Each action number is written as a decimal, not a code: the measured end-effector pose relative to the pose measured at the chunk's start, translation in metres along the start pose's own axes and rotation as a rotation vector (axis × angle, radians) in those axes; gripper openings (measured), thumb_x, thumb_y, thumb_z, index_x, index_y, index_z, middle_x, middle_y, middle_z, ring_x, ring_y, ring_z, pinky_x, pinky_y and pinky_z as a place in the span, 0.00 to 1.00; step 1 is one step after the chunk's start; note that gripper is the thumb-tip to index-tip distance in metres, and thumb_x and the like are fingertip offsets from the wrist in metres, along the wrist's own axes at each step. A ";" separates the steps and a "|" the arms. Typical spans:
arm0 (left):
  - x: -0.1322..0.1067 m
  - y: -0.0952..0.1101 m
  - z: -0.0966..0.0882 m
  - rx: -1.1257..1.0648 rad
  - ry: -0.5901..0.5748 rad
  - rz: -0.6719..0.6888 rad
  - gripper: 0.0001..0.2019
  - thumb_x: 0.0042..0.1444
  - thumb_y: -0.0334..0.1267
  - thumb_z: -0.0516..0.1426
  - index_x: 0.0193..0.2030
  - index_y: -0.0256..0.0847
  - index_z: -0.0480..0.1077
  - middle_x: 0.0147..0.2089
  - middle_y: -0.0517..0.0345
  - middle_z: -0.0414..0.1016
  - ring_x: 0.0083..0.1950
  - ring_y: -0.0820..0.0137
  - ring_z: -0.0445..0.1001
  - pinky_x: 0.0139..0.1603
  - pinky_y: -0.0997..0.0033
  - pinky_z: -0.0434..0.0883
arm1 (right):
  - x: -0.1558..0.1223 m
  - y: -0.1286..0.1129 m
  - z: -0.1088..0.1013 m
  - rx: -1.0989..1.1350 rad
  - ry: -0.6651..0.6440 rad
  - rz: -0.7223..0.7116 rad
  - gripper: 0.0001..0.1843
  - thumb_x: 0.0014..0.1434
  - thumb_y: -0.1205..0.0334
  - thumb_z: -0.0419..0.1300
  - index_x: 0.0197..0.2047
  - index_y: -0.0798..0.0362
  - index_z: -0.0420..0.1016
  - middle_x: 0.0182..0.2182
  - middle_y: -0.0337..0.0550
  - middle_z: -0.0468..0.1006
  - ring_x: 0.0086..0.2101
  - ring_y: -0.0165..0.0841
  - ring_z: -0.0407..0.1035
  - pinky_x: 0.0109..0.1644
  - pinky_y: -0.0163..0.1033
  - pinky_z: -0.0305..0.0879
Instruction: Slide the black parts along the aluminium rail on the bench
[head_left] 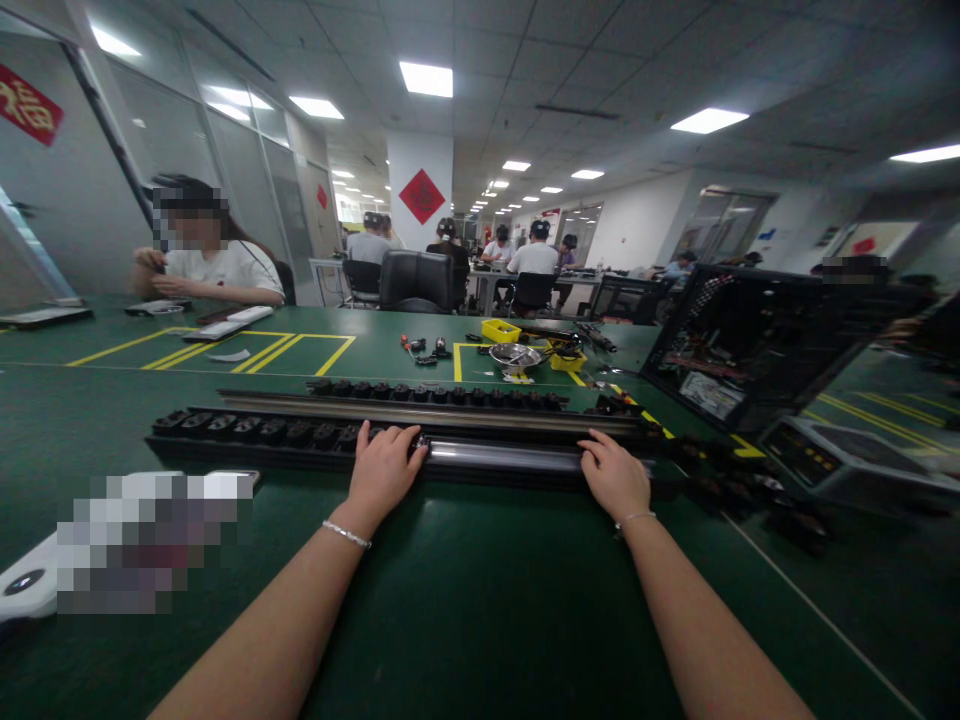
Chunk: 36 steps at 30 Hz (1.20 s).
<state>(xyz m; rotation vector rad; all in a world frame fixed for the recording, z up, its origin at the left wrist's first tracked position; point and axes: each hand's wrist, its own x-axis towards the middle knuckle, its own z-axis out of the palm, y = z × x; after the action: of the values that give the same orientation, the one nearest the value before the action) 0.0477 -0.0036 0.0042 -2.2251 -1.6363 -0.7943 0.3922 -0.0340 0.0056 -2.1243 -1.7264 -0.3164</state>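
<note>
Both hands are at a long black housing [300, 458] lying crosswise on the green table, with a row of dark round parts [247, 428] along its left half. A shiny metallic strip [502, 453] shows on it between the hands. My left hand [381, 468] grips the housing near its middle, fingers bent over the top and thumb at the strip's left end. Near the right end, my right hand [615, 475] grips it with fingers curled over the edge. The undersides of the fingers are hidden. Just behind lies a second long rail [450, 412], with another row of black parts [442, 393] beyond.
An open black computer case [742, 340] and a grey box-shaped device [855, 465] stand at right, near dark loose parts [795, 515]. Farther back are a metal bowl [514, 356] and yellow tray [500, 331]. A white device [30, 585] lies front left. A person [217, 260] sits across, left.
</note>
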 end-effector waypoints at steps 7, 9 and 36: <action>0.001 -0.002 0.000 -0.021 0.013 0.025 0.18 0.60 0.45 0.49 0.51 0.40 0.70 0.43 0.52 0.78 0.46 0.63 0.74 0.64 0.49 0.49 | -0.001 0.000 0.000 0.007 0.025 -0.009 0.20 0.58 0.60 0.46 0.45 0.47 0.77 0.56 0.37 0.70 0.47 0.37 0.69 0.49 0.44 0.64; 0.001 -0.002 0.000 -0.018 0.014 0.031 0.18 0.60 0.45 0.50 0.51 0.39 0.70 0.43 0.51 0.78 0.45 0.63 0.74 0.63 0.52 0.52 | -0.001 0.000 0.000 0.014 0.029 -0.008 0.20 0.58 0.60 0.46 0.45 0.47 0.77 0.55 0.38 0.70 0.47 0.38 0.69 0.49 0.45 0.64; 0.000 0.018 -0.004 0.023 -0.045 -0.034 0.20 0.61 0.40 0.46 0.54 0.35 0.70 0.44 0.48 0.79 0.43 0.64 0.77 0.51 0.65 0.68 | -0.001 0.001 0.001 0.007 0.026 -0.017 0.21 0.59 0.60 0.45 0.45 0.48 0.77 0.56 0.37 0.69 0.47 0.37 0.69 0.49 0.44 0.64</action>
<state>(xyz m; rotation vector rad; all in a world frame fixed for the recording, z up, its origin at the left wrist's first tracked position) 0.0636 -0.0119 0.0090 -2.2209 -1.7000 -0.7350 0.3928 -0.0344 0.0042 -2.0925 -1.7301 -0.3408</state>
